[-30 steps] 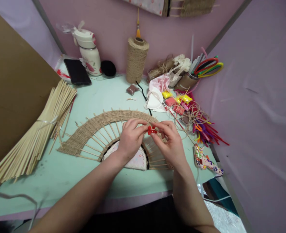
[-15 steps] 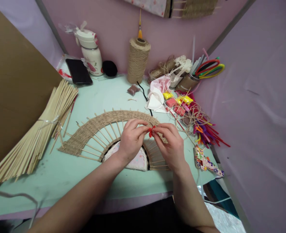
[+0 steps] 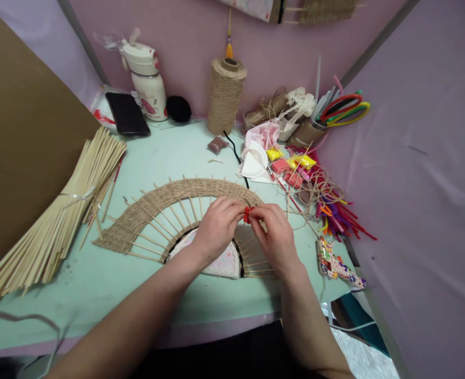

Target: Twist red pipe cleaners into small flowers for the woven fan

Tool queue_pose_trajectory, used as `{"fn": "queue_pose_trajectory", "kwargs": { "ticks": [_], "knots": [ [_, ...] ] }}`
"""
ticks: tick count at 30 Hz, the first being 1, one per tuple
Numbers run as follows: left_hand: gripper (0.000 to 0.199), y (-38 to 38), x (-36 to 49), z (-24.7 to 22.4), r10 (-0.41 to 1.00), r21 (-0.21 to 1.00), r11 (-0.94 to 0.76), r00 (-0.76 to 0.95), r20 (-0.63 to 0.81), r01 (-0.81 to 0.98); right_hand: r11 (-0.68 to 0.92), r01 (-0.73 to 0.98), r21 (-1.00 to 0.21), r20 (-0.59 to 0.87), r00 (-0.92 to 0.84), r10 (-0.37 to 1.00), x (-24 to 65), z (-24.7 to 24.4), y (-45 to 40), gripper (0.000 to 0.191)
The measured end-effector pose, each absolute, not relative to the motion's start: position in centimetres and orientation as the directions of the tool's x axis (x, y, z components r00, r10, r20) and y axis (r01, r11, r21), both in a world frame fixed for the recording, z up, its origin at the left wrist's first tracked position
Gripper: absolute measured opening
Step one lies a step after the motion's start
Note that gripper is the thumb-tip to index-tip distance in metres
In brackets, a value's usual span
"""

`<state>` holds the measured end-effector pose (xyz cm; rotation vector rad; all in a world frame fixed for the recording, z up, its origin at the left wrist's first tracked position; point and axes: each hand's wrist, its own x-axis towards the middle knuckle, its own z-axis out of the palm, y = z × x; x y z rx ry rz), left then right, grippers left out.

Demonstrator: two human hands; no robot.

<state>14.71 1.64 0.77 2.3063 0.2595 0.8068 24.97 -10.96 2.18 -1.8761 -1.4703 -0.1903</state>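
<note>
Between my fingertips is a small red bent piece [image 3: 247, 215], which looks like a pipe cleaner twisted into loops. My left hand [image 3: 219, 223] pinches it from the left, and my right hand [image 3: 274, 231] pinches it from the right. Both hands are above a fan-shaped weaving [image 3: 185, 188] of brown twine on thin wooden sticks. At the fan's base lies a white half-round panel [image 3: 222, 263] with a pale floral print and a black edge. My hands and forearms hide part of the fan's right half and the panel.
A bundle of wooden sticks [image 3: 59, 221] lies at left. A phone [image 3: 128, 114], white bottle [image 3: 149, 87] and twine spool [image 3: 227, 97] stand along the back. At right are colourful pipe cleaners [image 3: 339, 213], a can of scissors [image 3: 307, 132] and a patterned glue gun [image 3: 337, 263].
My hands have shifted slightly around the red piece, and its loops now look more bunched together. The camera view has tilted a little; the fan lies where it was.
</note>
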Motion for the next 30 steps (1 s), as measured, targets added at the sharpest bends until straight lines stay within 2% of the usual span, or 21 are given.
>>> {"fn": "queue_pose_trajectory", "kwargs": {
  "ticks": [6, 10, 18, 21, 24, 27, 30],
  "knots": [
    [0.018, 1.5, 14.6, 0.8, 0.467, 0.731, -0.682, 0.765, 0.444, -0.008, -0.037, 0.884, -0.465, 0.576, 0.335, 0.746, 25.0, 0.8, -10.8, 0.020],
    [0.015, 1.4, 14.6, 1.1, 0.517, 0.818, -0.576, 0.775, 0.364, 0.000, -0.036, 0.867, -0.497, 0.588, 0.367, 0.721, 24.9, 0.4, -10.7, 0.021],
    [0.013, 0.9, 14.8, 1.4, 0.602, 0.987, -0.148, 0.798, 0.034, 0.069, -0.072, 0.826, -0.559, 0.593, 0.459, 0.662, 24.4, -0.3, -10.7, 0.017],
    [0.015, 0.8, 14.9, 1.7, 0.590, 0.996, -0.014, 0.805, -0.066, 0.092, -0.063, 0.697, -0.714, 0.514, 0.584, 0.628, 24.3, -0.4, -10.6, 0.011],
    [0.017, 0.9, 14.9, 2.1, 0.568, 0.990, 0.073, 0.811, -0.139, 0.119, -0.024, 0.465, -0.885, 0.341, 0.682, 0.647, 24.4, -0.4, -10.4, 0.008],
    [0.020, 1.1, 14.9, 2.3, 0.556, 0.985, 0.125, 0.814, -0.169, 0.119, 0.017, 0.316, -0.948, 0.242, 0.690, 0.682, 24.8, -0.4, -10.3, 0.011],
    [0.023, 1.2, 14.9, 2.5, 0.554, 0.978, 0.164, 0.808, -0.202, 0.131, 0.035, 0.302, -0.953, 0.242, 0.683, 0.690, 25.0, -0.4, -10.1, 0.010]
  ]
}}
